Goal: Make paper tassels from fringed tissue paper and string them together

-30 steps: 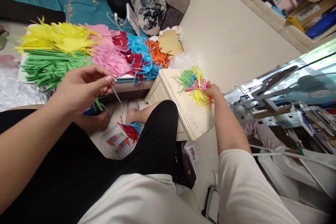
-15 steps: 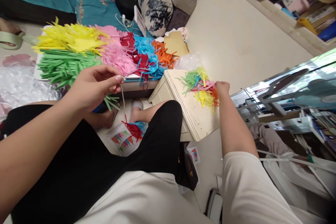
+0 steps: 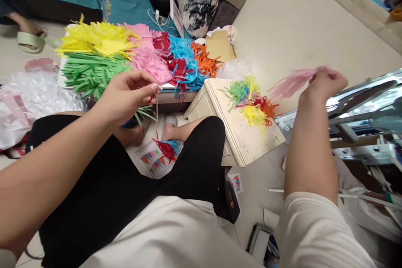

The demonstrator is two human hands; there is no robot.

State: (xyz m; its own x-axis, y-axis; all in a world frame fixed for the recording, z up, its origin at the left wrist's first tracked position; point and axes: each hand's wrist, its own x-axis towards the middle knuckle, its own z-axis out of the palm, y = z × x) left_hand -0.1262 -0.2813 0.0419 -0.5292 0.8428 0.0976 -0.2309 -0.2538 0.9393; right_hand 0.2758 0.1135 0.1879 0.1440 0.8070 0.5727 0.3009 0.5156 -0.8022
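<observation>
My left hand (image 3: 127,94) is raised in front of me with thumb and fingers pinched on a thin pale string (image 3: 156,109) that hangs down from it. My right hand (image 3: 323,81) is lifted to the right, closed on a pink fringed paper piece (image 3: 290,83) that is blurred by motion. Below and left of it, a small heap of mixed coloured paper fringes (image 3: 251,102) lies on a cream cabinet top (image 3: 248,138). Behind my left hand, a low table (image 3: 171,96) carries piles of yellow, green, pink, red, blue and orange fringed paper (image 3: 125,56).
My black-clad legs fill the lower middle. Printed sheets and red and blue scraps (image 3: 157,157) lie on the floor by my foot. Clear plastic wrap (image 3: 37,96) sits at the left. A patterned cushion (image 3: 196,0) and another person's sandalled foot (image 3: 29,37) are at the back. Cluttered shelves stand at right.
My right hand left the small heap on the cabinet and rose to the right, pulling a pink fringe piece with it. My left hand kept its pinch on the string.
</observation>
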